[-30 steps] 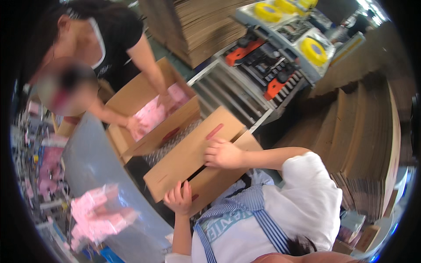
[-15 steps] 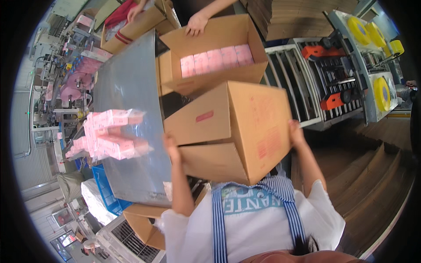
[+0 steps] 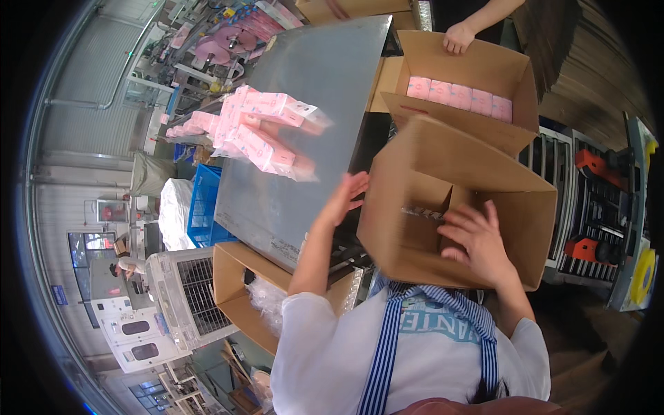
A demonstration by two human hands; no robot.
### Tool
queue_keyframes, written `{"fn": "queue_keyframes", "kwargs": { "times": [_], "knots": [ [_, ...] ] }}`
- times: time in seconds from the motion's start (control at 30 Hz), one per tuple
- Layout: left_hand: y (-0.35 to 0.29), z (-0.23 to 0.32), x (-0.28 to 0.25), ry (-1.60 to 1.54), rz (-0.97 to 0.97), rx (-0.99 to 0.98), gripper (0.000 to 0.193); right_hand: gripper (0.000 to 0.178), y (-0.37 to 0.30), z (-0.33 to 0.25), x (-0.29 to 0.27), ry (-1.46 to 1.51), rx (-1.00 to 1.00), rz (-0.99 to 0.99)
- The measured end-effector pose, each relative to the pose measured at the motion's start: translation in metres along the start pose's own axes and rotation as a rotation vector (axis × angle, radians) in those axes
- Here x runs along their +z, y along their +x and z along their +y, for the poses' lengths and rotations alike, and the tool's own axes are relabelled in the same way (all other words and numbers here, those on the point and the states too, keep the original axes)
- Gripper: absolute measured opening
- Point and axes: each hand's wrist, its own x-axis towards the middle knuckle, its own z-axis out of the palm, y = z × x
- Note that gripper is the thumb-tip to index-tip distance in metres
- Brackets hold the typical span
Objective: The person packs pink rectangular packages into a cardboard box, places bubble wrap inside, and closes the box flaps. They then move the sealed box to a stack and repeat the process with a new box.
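An open cardboard carton (image 3: 513,260) stands mouth-up right in front of me, its inside bare down to the folded bottom flaps. My left hand (image 3: 348,197) is beside the carton's left wall, fingers stretched out; whether it touches the cardboard I cannot tell. Over the carton's mouth, my right hand (image 3: 477,242) reaches in with fingers spread and nothing in them. Just beyond stands a second carton (image 3: 477,66) with a row of several pink wrapped packs (image 3: 453,97). Another person's hand (image 3: 458,38) rests on its far edge.
To the left, a metal table (image 3: 328,76) carries several pink packs in clear film (image 3: 266,138). A blue crate (image 3: 204,204) and a carton with clear plastic (image 3: 235,277) stand near its front end. At right are a roller conveyor (image 3: 553,162) and a yellow tape roll (image 3: 643,277).
The carton I gripped by its sides has been turned so its open mouth faces up. Both my hands have let go, the right moving over the opening. My view has swung left.
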Motion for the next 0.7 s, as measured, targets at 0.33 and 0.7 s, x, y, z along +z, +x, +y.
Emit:
{"fn": "queue_keyframes", "kwargs": {
  "times": [0.33,0.7],
  "knots": [
    [-0.032,-0.045,0.083,1.016,0.071,-0.112,0.065,0.059,-0.176,0.156,0.047,-0.103,0.968,0.383],
    [0.073,-0.185,-0.024,0.823,0.622,0.218,0.04,0.038,-0.155,0.133,0.064,-0.308,1.134,0.284]
  ]
}}
